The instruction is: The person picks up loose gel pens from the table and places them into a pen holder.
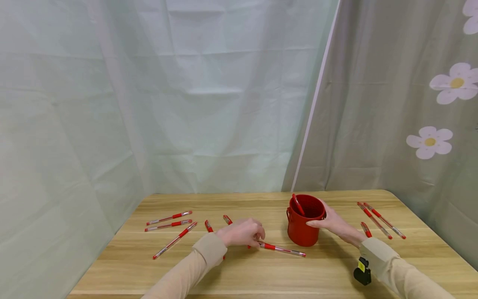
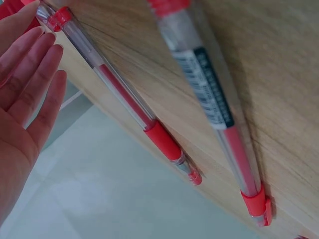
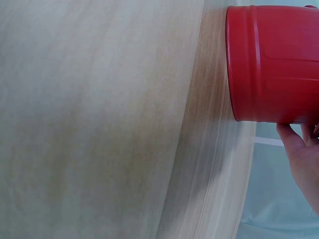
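My right hand (image 1: 334, 226) grips the side of a red bucket (image 1: 300, 232) standing upright on the table, thumb at the front. One red pen (image 1: 297, 204) leans inside it. In the right wrist view the bucket (image 3: 279, 64) shows sideways, with fingers of that hand (image 3: 304, 159) against its wall. My left hand (image 1: 242, 232) hovers low over the table, its fingertips at the near end of a clear-barrelled red gel pen (image 1: 284, 250). The left wrist view shows the left hand's fingers (image 2: 30, 74) fairly straight beside a pen (image 2: 124, 94); another pen (image 2: 214, 109) lies parallel.
Left of the hand lie several more red gel pens, among them one slanted pen (image 1: 175, 240). On the right are two parallel pens (image 1: 384, 220) and another pen (image 1: 366, 229) partly hidden by the right forearm. A curtain (image 1: 224, 124) hangs behind the wooden table (image 1: 261, 282).
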Action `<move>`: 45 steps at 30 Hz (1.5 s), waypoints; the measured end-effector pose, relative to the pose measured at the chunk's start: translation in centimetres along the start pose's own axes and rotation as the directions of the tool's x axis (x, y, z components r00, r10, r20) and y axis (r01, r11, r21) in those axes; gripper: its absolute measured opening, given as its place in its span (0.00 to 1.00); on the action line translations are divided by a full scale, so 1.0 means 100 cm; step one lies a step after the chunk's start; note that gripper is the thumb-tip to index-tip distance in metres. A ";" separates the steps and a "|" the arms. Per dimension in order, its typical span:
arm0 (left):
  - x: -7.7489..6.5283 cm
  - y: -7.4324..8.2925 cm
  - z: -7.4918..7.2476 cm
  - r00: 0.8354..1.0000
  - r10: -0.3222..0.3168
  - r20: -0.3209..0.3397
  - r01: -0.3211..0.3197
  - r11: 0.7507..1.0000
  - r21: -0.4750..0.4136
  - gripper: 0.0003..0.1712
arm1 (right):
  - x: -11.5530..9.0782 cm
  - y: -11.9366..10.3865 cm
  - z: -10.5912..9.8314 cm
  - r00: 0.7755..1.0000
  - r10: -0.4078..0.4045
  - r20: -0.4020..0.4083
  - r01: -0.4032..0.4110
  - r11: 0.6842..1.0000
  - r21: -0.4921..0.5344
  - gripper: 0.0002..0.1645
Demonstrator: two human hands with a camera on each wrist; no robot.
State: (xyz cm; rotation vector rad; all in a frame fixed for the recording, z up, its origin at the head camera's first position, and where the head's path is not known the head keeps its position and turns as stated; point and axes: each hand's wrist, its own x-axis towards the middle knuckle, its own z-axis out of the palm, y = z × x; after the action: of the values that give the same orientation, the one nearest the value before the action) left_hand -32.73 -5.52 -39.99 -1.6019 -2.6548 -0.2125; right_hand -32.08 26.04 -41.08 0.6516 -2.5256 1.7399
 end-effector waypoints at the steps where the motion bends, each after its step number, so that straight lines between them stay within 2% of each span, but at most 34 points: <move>1: 0.000 0.000 0.000 1.000 0.000 0.002 0.000 1.000 0.000 0.09 | 0.000 0.000 0.000 1.000 -0.002 -0.004 0.002 1.000 0.002 0.45; 8: 0.002 0.000 0.001 1.000 -0.001 0.024 0.001 1.000 -0.016 0.06 | 0.000 -0.003 0.001 1.000 0.006 0.000 -0.006 1.000 0.009 0.45; 25: 0.008 0.000 0.008 0.998 -0.008 0.063 0.004 0.997 0.078 0.06 | -0.002 -0.002 0.000 1.000 -0.005 0.020 0.005 1.000 0.007 0.42; 38: 0.009 0.000 0.012 0.999 0.019 0.032 -0.023 0.990 0.137 0.10 | -0.003 -0.001 0.001 1.000 0.000 0.010 0.000 1.000 0.013 0.42; 45: 0.007 0.000 0.010 1.000 0.003 0.027 -0.006 0.993 0.114 0.09 | -0.002 0.000 0.000 1.000 -0.005 0.018 0.004 1.000 0.018 0.42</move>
State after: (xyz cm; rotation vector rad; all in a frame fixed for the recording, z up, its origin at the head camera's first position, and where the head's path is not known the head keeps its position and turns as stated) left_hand -33.02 -4.77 -40.92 -1.5875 -2.6293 -0.0380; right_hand -31.85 26.07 -41.13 0.6764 -2.5211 1.7651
